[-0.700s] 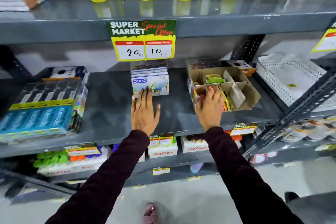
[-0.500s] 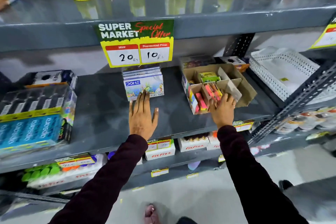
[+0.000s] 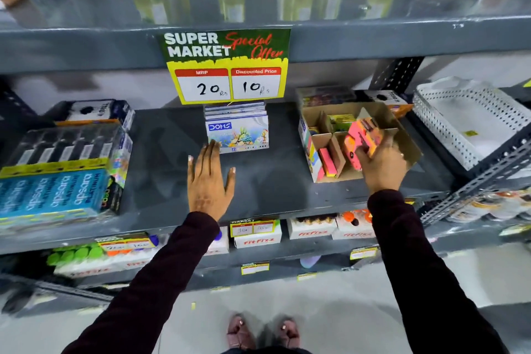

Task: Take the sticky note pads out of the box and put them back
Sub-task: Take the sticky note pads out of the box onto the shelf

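A brown cardboard box with inner dividers stands on the grey middle shelf, right of centre. My right hand is shut on a stack of pink and orange sticky note pads, raised over the box's front right compartment. Another pink and yellow pad stands in the front left compartment, and green pads lie in a rear compartment. My left hand lies flat and open on the shelf, its fingertips touching the DOMS box.
Blue Apsara boxes and a clear pen pack fill the shelf's left. A white perforated tray sits at the right behind a slanted metal brace. A price sign hangs from the upper shelf edge. Yellow bottles stand above, Fitfizz boxes below.
My right hand has closed around the pink and orange pads and lifted them out of the front compartment. My left hand has stayed flat on the shelf.
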### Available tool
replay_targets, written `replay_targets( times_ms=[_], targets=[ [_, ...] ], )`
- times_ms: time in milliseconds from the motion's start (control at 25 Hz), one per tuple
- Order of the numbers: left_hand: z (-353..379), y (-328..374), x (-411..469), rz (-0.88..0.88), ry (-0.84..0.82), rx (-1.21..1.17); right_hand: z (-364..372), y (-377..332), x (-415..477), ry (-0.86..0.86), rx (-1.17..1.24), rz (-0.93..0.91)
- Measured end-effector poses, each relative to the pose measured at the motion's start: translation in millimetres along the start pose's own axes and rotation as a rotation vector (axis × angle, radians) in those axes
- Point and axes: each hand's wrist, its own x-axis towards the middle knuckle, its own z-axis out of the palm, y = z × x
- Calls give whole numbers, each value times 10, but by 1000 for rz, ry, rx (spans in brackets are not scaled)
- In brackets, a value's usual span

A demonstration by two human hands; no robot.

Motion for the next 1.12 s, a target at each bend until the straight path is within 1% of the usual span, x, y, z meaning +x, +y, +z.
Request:
replay_targets(
  times_ms=[40, 80, 120, 160, 200, 240, 320, 360, 400, 480, 560, 640, 760, 920, 1040, 1120],
  targets=[
    [-29, -53, -20, -22, 12, 15, -89, -112, -16, 92, 51, -16],
    [-59, -113, -49, -45, 17, 27, -159, -238, -41, 144, 137, -35],
    [-84, -177, -81, -62, 11, 35, -197, -380, -75, 120, 244, -41],
    [-112, -243, -113, -68, -15, 34, -197, -528, -122, 40, 372, -41],
    [-135, -310, -146, -64, -66, 25, -146, -672, -194, -87, 509, -16],
    [-161, -391, -182, -51, -142, 5, -44, -799, -292, -236, 672, 52],
    [-202, -580, -261, -26, -338, -37, 202, -953, -537, -505, 1004, 341],
    [-220, -684, -303, -19, -442, -29, 332, -978, -648, -594, 1089, 477],
    [-233, -792, -352, -11, -535, 18, 458, -981, -738, -633, 1101, 554],
    [-226, -1004, -459, -3, -642, 143, 642, -965, -836, -593, 1014, 596],
    [-195, -1168, -541, -25, -655, 212, 731, -931, -866, -504, 916, 550],
    [-154, -1225, -541, -22, -627, 238, 711, -889, -907, -450, 839, 438],
    [-94, -1206, -510, -5, -604, 249, 663, -821, -1115, -404, 636, 235],
    [-65, -1212, -519, -29, -559, 230, 598, -900, -1368, -329, 489, 20],
    [-50, -1229, -529, -18, -538, 212, 646, -1015, -1225, -348, 158, -138],
    [-39, -1240, -540, -17, -512, 205, 684, -1073, -1106, -383, -55, -166]
  ],
)
